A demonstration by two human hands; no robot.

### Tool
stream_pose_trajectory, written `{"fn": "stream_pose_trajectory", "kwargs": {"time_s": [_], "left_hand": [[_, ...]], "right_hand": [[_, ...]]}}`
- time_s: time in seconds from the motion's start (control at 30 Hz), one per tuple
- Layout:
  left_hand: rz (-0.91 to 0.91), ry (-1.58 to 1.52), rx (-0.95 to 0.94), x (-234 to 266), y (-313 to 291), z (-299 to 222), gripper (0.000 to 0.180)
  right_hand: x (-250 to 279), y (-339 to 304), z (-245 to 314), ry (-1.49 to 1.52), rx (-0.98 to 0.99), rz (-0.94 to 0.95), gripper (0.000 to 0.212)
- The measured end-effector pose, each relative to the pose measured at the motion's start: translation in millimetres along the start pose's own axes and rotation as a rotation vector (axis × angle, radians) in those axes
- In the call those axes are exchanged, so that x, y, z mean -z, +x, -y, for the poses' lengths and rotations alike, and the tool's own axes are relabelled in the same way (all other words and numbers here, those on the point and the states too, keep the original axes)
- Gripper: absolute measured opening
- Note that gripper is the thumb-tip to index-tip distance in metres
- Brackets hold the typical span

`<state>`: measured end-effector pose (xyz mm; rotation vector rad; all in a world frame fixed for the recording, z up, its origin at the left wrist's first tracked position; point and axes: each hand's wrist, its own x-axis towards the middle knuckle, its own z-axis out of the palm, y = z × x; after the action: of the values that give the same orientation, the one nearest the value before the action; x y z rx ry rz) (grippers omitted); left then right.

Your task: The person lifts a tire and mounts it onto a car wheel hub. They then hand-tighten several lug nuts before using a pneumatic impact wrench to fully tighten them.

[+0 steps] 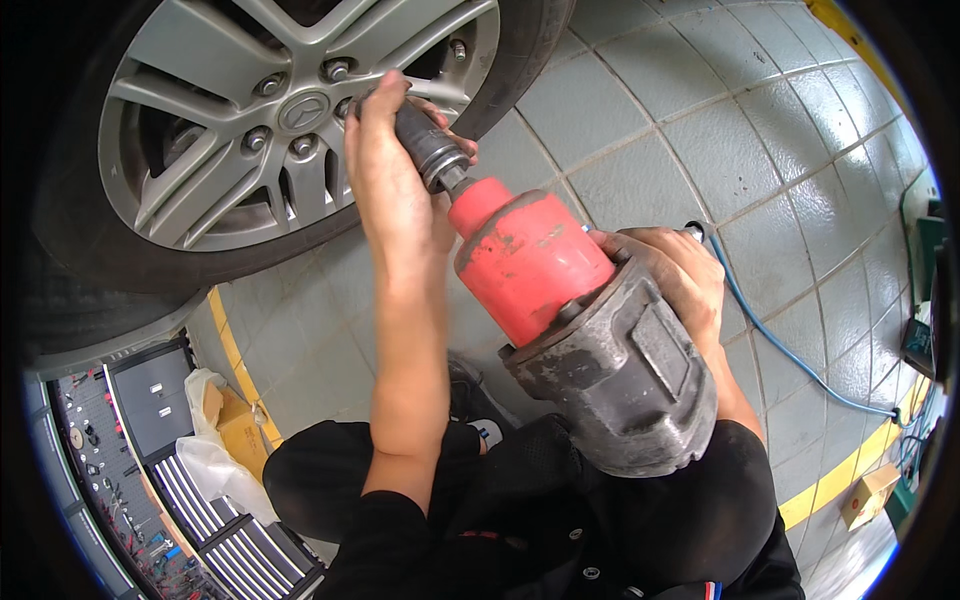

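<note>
A large red and grey impact wrench (560, 320) fills the middle of the view, nose aimed up-left at a silver alloy car wheel (250, 120). My left hand (385, 165) is wrapped around the dark socket (428, 145) at the wrench's tip, holding it against a lug nut near the hub. My right hand (675, 275) grips the wrench's handle behind the grey body. Other lug nuts (268, 86) show around the hub cap. My knees in black trousers sit at the bottom.
A blue air hose (790, 355) trails from the wrench across the grey tiled floor (700, 130) to the right. Yellow floor lines (835, 480) run at lower right and left. A tool cabinet with drawers (190, 500), a cardboard box (240, 425) and a white bag stand at lower left.
</note>
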<state>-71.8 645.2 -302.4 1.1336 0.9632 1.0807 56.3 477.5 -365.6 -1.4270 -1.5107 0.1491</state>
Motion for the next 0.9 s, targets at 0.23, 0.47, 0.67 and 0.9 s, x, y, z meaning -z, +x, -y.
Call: {"fn": "stream_pose_trajectory", "kwargs": {"time_s": [0.23,0.47,0.67,0.9], "left_hand": [[0.287,0.014,0.04,7,5,-11,0.045],[0.029,0.111,-0.113,-2,4,-4,0.031],[-0.044,0.019,-0.146,1,1,5,0.021],[-0.023,-0.005,-0.1,-15,-6,11,0.02]], "right_hand": [[-3,-1,0,0.171,-0.061,-0.099,0.042],[1,0,2,0.191,-0.07,-0.082,0.042],[-5,-4,3,0.201,-0.103,-0.052,0.039],[4,-2,3,0.07,-0.073,-0.083,0.041]]}}
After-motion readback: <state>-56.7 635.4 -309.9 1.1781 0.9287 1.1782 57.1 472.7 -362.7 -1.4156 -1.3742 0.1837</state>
